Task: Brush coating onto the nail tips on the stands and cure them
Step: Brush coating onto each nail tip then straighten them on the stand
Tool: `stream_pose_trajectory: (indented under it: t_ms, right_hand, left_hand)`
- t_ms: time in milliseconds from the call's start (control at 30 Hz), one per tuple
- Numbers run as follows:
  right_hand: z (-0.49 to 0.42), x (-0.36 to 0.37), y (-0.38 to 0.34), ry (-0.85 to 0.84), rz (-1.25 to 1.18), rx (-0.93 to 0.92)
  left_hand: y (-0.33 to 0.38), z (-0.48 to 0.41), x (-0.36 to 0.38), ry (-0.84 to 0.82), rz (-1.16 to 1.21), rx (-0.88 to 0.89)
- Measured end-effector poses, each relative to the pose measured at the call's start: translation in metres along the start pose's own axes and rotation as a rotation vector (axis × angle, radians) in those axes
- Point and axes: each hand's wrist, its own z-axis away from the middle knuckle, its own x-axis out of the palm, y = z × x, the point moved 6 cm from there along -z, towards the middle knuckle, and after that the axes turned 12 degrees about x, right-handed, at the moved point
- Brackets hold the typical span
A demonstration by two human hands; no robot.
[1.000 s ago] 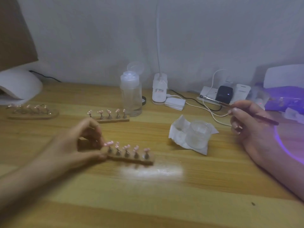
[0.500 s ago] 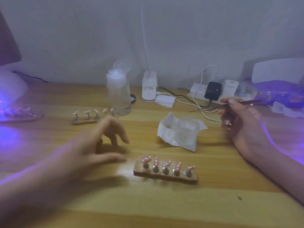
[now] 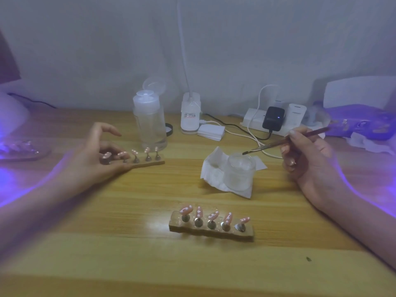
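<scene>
**Stand gripped, brush poised over jar**

Head view: at left centre of the frame, the left end of the far stand (image 3: 150, 162) is gripped by the left hand (image 3: 94, 159). The thumb is laid along its front edge, fingers are curled behind it, and the index finger is hooked clear above. Five pink nail tips (image 3: 147, 150) are carried on its pegs, two of them partly hidden by those fingers.

At right centre, the brush (image 3: 285, 141) is pinched in the right hand (image 3: 306, 159), with its bristles held just above the open jar (image 3: 240, 172), which is set on a tissue (image 3: 212, 168). The near stand (image 3: 211, 231), also bearing five tips, lies apart from both hands at lower centre of the table (image 3: 128, 254). A third stand (image 3: 25, 151) is blurred in violet glow at the left edge, below the left lamp (image 3: 10, 116). The right lamp (image 3: 360, 91) is seen at upper right. A bottle (image 3: 150, 125) stands just behind the far stand.

If the far stand is dragged carelessly, tips could be smeared or knocked loose by the nearest fingers, and the bottle could be nudged over. Gel in the uncovered jar and on the bristles may be hardened by stray lamp light. Whether the far tips are coated cannot be told.
</scene>
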Motion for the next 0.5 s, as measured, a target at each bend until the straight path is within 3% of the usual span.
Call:
stream_pose_trajectory:
  t_ms: [267, 433, 500]
  right_hand:
    - [0.001, -0.001, 0.0, -0.004, 0.01, -0.008]
    - [0.002, 0.001, 0.001, -0.052, 0.036, -0.024]
    - [0.003, 0.001, 0.001, -0.064, 0.05, -0.036]
  left_hand:
    - [0.032, -0.014, 0.042, -0.052, -0.045, 0.133]
    - [0.064, -0.012, 0.038, 0.004, -0.446, 0.289]
    - [0.083, -0.004, 0.029, 0.062, -0.43, 0.424]
